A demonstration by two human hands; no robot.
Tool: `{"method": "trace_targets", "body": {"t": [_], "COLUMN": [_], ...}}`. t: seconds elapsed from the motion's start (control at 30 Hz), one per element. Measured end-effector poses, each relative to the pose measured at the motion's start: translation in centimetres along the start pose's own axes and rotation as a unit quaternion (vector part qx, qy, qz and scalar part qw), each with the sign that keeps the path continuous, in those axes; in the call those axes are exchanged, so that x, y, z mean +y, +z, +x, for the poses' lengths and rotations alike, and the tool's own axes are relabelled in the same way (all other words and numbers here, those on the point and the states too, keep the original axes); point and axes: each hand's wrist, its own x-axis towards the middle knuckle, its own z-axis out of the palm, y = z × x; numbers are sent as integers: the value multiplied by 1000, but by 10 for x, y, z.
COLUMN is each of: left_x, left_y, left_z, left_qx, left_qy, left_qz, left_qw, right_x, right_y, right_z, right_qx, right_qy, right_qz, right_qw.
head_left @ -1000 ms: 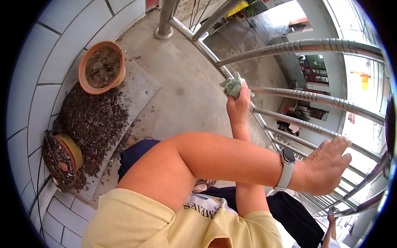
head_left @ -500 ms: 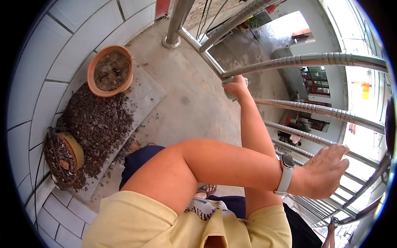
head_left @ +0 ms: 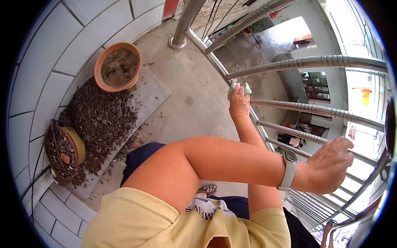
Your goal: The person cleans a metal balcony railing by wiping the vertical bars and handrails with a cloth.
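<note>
My left hand [head_left: 329, 165], with a pale-strapped watch [head_left: 289, 168] on its wrist, is closed round an upright bar of the metal railing at the right. That arm crosses in front of my right arm. My right hand [head_left: 239, 103] reaches farther forward and presses a light green cloth [head_left: 233, 90] against the railing's bottom rail [head_left: 219, 67]. Its fingers lie over the cloth, which sticks out on both sides.
A terracotta pot [head_left: 99, 74] with soil stands by the tiled wall [head_left: 49, 99]. Dark dry chips [head_left: 101, 120] are heaped on a grey slab [head_left: 153, 89], beside a yellowish pot [head_left: 77, 144]. Beyond the bars lies a lower courtyard [head_left: 248, 58].
My right hand has moved back along the bottom rail and turned, so more of the cloth shows. My left hand keeps its hold, and the view has shifted slightly.
</note>
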Motion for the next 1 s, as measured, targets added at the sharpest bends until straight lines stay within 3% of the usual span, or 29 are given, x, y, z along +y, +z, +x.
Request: {"method": "trace_targets", "body": {"t": [0.17, 0.33, 0.53, 0.63, 0.7, 0.87, 0.97, 1.0], "left_x": [6, 5, 15, 11, 1, -16, -19, -17], "left_y": [-3, -10, -23, -26, -25, -27, -27, -30], "left_z": [5, 8, 15, 17, 20, 27, 28, 28], "left_qx": [7, 26, 98, 89, 24, 66, 93, 93], "left_qy": [2, 8, 45, 30, -12, 7, 10, 10], "left_qz": [-9, -21, 35, 23, -80, -33, -18, -19], "left_qw": [1000, 999, 994, 995, 996, 997, 995, 995], "right_x": [10, 12, -11, -26, -40, -73, -74, -74], "right_y": [-25, -74, -104, -99, -88, -56, -49, -59], "right_z": [-12, -14, 25, 57, 76, 103, 108, 111], "right_qx": [-38, -74, -5, 15, 0, -98, -92, -138], "right_qy": [-63, -81, -83, -69, -45, 46, 45, 39], "right_qz": [44, 215, 335, 338, 323, 253, 236, 201], "right_qw": [996, 970, 939, 938, 945, 961, 966, 969]}}
